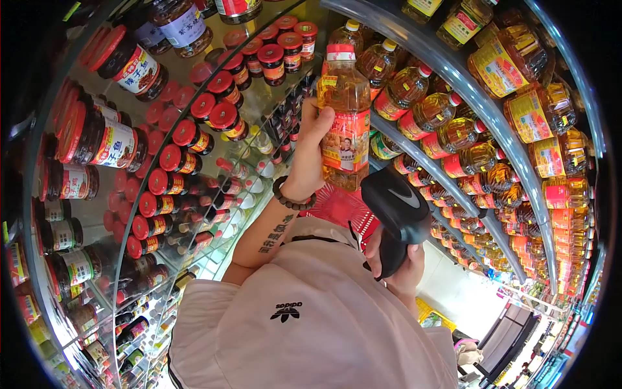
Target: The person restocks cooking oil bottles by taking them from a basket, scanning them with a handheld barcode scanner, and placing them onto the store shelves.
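My left hand (pixel 313 133), with a beaded bracelet at the wrist, grips a clear plastic bottle (pixel 346 129) of amber oil from its left side. The bottle is upright, with a red and white cap, a small yellow tag near its neck and a red label facing me. Just below and right of the bottle is a black handheld scanner (pixel 396 204). Its handle is in my right hand (pixel 403 269), whose fingers are wrapped round it close to my chest. The scanner's head lies near the bottle's base, and part of its grip is hidden by my fingers.
Glass shelves (pixel 139 201) at the left hold several red-lidded jars (pixel 184 133). Curved shelf rails (pixel 447 55) at the right front several oil bottles (pixel 434 111). A red perforated basket (pixel 334 206) is behind the scanner, and a yellow crate (pixel 433 316) stands at the lower right.
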`<state>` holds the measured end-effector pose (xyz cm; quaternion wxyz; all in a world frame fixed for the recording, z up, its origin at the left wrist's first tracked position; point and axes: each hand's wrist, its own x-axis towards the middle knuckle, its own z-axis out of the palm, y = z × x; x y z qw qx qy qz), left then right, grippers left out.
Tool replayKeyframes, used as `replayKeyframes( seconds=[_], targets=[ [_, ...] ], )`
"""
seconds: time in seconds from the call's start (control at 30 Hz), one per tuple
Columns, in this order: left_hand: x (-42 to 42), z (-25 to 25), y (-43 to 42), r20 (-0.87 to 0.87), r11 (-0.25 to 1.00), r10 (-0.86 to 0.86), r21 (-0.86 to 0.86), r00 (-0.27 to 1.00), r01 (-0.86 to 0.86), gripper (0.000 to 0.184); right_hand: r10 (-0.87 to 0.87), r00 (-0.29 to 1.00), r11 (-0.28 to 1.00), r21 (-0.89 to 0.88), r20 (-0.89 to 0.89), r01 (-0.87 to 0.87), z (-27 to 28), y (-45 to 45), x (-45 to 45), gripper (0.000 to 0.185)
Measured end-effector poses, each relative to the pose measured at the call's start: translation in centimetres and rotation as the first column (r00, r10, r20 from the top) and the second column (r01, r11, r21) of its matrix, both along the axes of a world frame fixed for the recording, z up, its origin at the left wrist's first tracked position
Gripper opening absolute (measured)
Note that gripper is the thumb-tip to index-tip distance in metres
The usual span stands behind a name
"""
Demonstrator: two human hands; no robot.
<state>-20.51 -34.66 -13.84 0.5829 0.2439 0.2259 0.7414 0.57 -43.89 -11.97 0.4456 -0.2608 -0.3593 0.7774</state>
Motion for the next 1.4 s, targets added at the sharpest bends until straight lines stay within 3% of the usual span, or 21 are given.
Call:
replayKeyframes(
  seconds=[0.2, 0.5, 1.4],
  targets=[
    [-0.2, -0.3, -0.5, 0.030, 1.000, -0.009, 0.000, 1.000, 0.009, 0.038, -0.007, 0.999, 0.999, -0.039, -0.038, 0.006, 0.0, -0.4, -0.3, 0.079],
    [-0.7, -0.5, -1.2, 0.195, 0.976, -0.220, 0.033, 0.956, 0.217, 0.046, 0.023, 0.997, 0.999, 0.034, -0.070, -0.021, -0.2, -1.0, -0.3, 0.077],
    [-0.1, -1.0, -1.2, 0.103, 0.988, -0.146, 0.055, 0.984, 0.141, 0.054, 0.080, 0.995, 0.996, 0.046, -0.052, -0.078, -1.0, -0.9, 0.5, 0.075]
  ],
)
